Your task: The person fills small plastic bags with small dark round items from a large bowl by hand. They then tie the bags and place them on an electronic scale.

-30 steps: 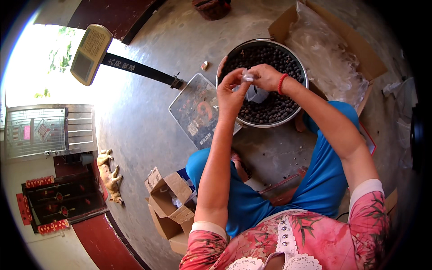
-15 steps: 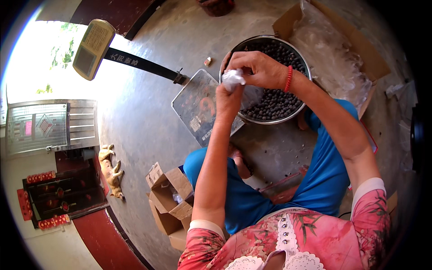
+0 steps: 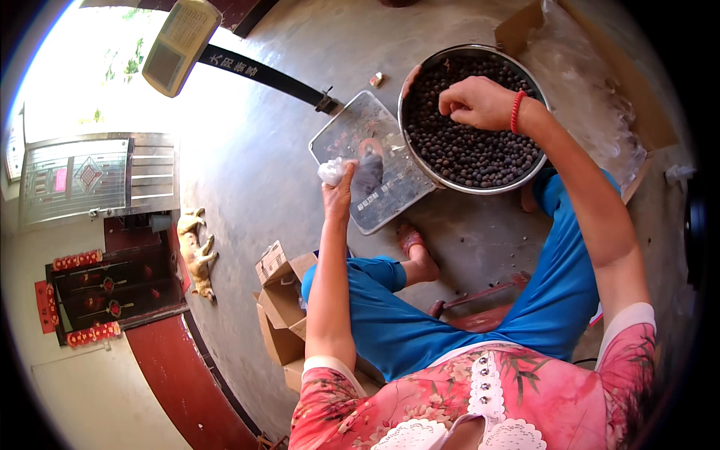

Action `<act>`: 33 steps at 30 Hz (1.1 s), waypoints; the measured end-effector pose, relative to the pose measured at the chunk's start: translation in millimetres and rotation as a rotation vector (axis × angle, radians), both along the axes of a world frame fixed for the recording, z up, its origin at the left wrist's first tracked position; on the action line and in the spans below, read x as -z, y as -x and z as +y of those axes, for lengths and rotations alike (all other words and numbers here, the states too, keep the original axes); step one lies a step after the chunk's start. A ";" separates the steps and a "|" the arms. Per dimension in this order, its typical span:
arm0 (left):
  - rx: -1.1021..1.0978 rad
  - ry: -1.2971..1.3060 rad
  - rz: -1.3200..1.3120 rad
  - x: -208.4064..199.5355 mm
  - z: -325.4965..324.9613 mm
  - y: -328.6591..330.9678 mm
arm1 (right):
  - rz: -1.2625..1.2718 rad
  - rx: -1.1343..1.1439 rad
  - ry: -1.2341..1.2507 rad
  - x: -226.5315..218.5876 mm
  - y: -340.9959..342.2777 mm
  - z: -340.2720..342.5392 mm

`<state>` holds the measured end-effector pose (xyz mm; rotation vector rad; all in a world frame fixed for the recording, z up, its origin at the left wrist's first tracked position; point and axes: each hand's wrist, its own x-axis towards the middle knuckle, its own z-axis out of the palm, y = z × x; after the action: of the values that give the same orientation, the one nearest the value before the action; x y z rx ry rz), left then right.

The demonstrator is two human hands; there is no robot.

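Held up by its gathered top, a clear plastic bag [image 3: 366, 175] with a dark load inside is in my left hand [image 3: 339, 193]. It hangs over the flat platform of a floor scale [image 3: 390, 202]; whether it touches the platform I cannot tell. To the right, a round metal basin [image 3: 480, 189] is full of small dark round fruits [image 3: 480, 156]. My right hand [image 3: 484, 103], with a red bead bracelet [image 3: 517, 111] at the wrist, is over the fruits with its fingers curled together. What its fingertips hold, if anything, is hidden.
The scale's post carries a display head [image 3: 180, 49] at upper left. An open carton with clear plastic bags [image 3: 581, 97] stands right of the basin. Small cardboard boxes [image 3: 281, 322] sit by my left knee. A dog [image 3: 196, 255] lies on the floor at left.
My hands were together at the bag's neck over the basin. My left hand has carried the bag left over the scale, while the right has let go and moved over the fruits.
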<state>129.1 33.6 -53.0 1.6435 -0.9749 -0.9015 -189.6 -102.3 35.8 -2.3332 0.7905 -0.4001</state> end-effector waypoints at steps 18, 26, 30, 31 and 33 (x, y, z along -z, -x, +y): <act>0.018 -0.192 -0.264 107.2 8.0 -43.7 | 0.381 -0.102 0.047 23.6 -20.8 6.3; -0.064 -0.353 -0.144 110.9 7.0 -44.3 | 0.388 -0.096 0.049 24.2 -19.1 5.5; -0.043 -0.390 -0.200 107.9 15.4 -53.5 | 0.392 -0.119 0.049 17.6 -25.1 6.9; -0.037 -0.401 -0.196 108.0 19.8 -59.7 | 0.383 -0.135 0.057 18.3 -28.1 5.8; -0.111 -0.485 -0.156 94.4 18.9 -52.1 | 0.392 -0.129 0.050 22.5 -25.6 1.7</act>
<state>181.1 52.5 -147.4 2.1821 -0.7950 -0.9968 -163.9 -100.6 13.3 -2.5291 0.8079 0.0998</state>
